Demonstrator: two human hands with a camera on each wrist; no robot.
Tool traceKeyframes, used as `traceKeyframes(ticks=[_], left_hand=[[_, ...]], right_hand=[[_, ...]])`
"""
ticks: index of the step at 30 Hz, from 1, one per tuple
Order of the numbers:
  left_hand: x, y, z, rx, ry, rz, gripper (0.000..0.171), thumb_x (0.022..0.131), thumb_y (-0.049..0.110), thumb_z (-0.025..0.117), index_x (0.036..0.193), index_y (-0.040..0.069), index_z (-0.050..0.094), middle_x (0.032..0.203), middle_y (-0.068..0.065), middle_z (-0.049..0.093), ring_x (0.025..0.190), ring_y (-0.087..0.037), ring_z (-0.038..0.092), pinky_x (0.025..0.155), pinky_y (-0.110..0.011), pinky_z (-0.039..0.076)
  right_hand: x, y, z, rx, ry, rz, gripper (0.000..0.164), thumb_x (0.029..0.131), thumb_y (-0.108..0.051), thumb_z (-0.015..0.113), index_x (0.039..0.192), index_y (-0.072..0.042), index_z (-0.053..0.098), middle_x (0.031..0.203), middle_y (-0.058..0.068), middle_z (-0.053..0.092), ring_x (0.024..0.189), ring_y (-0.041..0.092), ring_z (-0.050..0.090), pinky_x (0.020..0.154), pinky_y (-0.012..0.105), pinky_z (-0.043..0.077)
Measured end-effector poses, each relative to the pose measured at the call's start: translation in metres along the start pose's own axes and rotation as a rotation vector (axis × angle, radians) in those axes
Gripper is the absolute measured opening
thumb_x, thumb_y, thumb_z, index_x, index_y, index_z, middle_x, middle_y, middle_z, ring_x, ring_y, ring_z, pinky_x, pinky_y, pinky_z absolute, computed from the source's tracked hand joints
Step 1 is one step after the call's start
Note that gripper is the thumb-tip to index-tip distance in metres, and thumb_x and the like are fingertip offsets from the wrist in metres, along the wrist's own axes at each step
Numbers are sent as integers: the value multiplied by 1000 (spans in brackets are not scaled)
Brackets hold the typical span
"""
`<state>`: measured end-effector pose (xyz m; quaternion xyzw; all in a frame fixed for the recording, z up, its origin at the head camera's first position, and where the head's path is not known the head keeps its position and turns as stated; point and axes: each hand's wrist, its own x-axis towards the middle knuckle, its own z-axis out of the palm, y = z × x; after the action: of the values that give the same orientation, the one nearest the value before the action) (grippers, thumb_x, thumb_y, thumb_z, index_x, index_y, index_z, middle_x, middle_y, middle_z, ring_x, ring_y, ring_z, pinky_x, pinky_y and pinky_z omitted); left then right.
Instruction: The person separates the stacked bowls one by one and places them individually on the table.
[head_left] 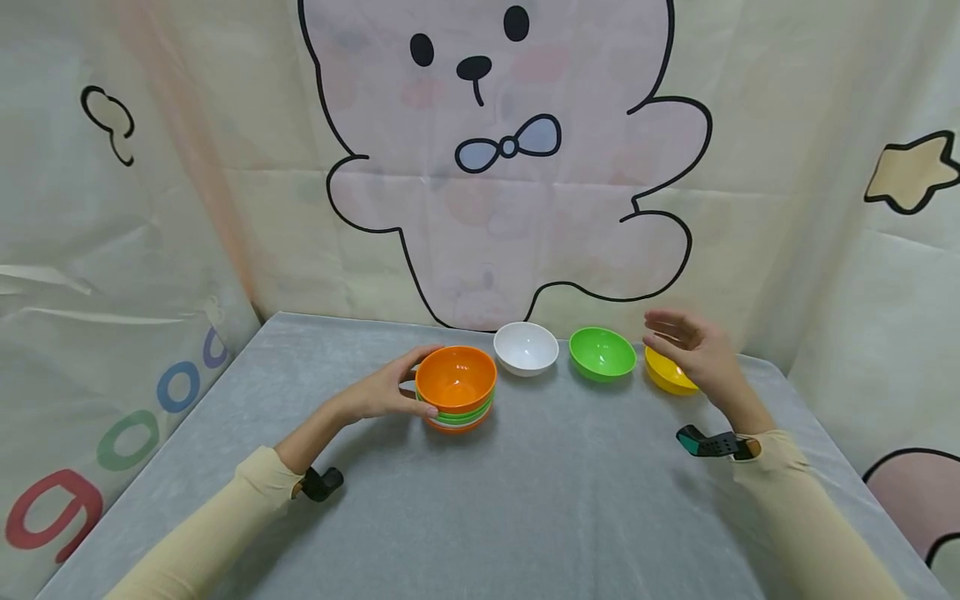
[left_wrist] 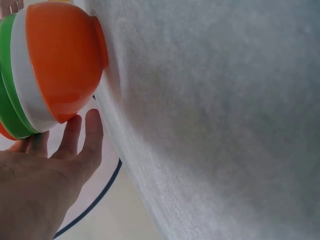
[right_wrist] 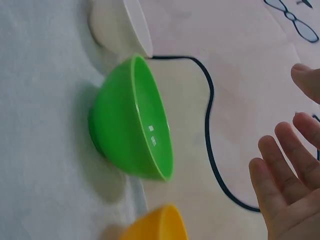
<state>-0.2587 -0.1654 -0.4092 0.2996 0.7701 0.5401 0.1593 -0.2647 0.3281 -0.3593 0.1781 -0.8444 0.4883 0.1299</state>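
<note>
My left hand (head_left: 381, 390) grips the side of a stack of nested bowls, thumb at the near side and fingers round the back. On top of the stack sits an orange bowl (head_left: 457, 382). In the left wrist view, green rims (left_wrist: 9, 85), a white bowl (left_wrist: 29, 80) and a bottom orange bowl (left_wrist: 67, 60) make up the rest of it. My right hand (head_left: 693, 343) hovers over a yellow bowl (head_left: 666, 375), partly hiding it. Its fingers (right_wrist: 272, 185) are loosely spread, and nothing is held in the right wrist view.
A single white bowl (head_left: 527, 350) stands right of the stack, with a green bowl (head_left: 602, 357) between it and the yellow one. All stand upright in a row near the back edge of the cloth-covered table (head_left: 525, 500). A printed curtain (head_left: 570, 225) hangs right behind.
</note>
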Motion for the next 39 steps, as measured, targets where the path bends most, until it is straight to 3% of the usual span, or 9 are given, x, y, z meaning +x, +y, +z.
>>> traceKeyframes(ticks=[9,13,24,30,39], left_hand=[[-1,-1,-1,-12,-3,10,89,86,17,85,158,18,32,156,-2,37,139,-35,38,100,-48,48],[0,0,-1,-8,-5,6,89,86,17,85,158,18,32,155,-2,37,140,-35,37,100,-48,48],[0,-1,-2,-8,-13,5,89,87,19,84,158,18,31,156,-2,37,139,-35,38,101,-50,47],[0,-1,-1,-11,-16,3,89,88,16,83,158,19,30,156,-2,37,139,-33,39,102,-51,46],[-1,-2,-1,-4,-20,27,88,88,15,83,158,19,30,155,-1,37,138,-31,40,102,-51,46]], right_hand=[[6,-9,27,109,-143,-55,45,95,-4,73,136,3,58,132,19,61,120,29,60,94,23,50],[6,-13,39,167,-198,-78,46,94,0,72,136,6,56,134,27,57,122,41,57,96,26,49],[2,-25,69,203,-303,-125,46,93,2,72,136,7,55,132,31,55,120,52,54,97,32,50],[0,-32,81,225,-330,-96,51,92,-1,75,138,5,53,135,22,56,122,41,57,96,33,51],[1,-38,110,317,-362,-100,62,90,-1,77,144,5,47,143,22,51,130,51,45,103,57,41]])
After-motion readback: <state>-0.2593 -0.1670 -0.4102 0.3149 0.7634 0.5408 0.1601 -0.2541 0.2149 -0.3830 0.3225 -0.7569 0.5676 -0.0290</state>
